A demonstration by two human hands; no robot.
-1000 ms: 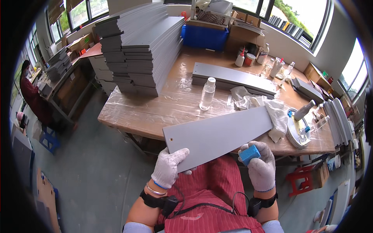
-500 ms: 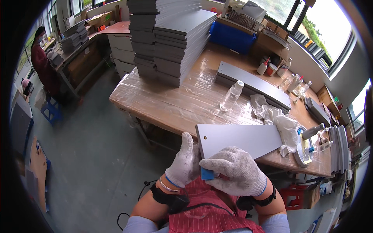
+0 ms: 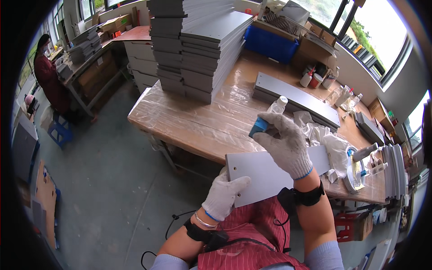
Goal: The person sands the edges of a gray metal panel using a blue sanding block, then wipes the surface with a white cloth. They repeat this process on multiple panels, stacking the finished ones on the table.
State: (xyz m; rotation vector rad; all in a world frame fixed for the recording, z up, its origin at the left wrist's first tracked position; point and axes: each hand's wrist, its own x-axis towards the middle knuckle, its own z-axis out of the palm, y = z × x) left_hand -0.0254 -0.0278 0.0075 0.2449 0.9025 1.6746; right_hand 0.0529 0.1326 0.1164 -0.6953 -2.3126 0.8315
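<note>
A light grey flat panel (image 3: 256, 175) with small holes at its left end lies partly over the table's near edge and sticks out toward me. My left hand (image 3: 223, 193), in a white knit glove, grips that left end, its thumb on the top face and its fingers hidden below. My right hand (image 3: 288, 146), gloved alike, is raised over the panel. Between its thumb and fingers is a small blue block (image 3: 258, 127), held apart from the panel. Just behind this hand stands a clear bottle (image 3: 278, 104), partly hidden.
Tall stacks of grey panels (image 3: 198, 67) stand at the table's far left. Further panels (image 3: 297, 99) lie behind the bottle. Crumpled white plastic (image 3: 335, 155) and a round tray (image 3: 354, 180) with bottles sit at the right. A blue bin (image 3: 271, 43) is at the back; a person (image 3: 49, 74) stands far left.
My right hand has lifted the blue block up and away from the panel's near left corner. My left thumb has come down onto the panel, whose near edge has tilted toward me.
</note>
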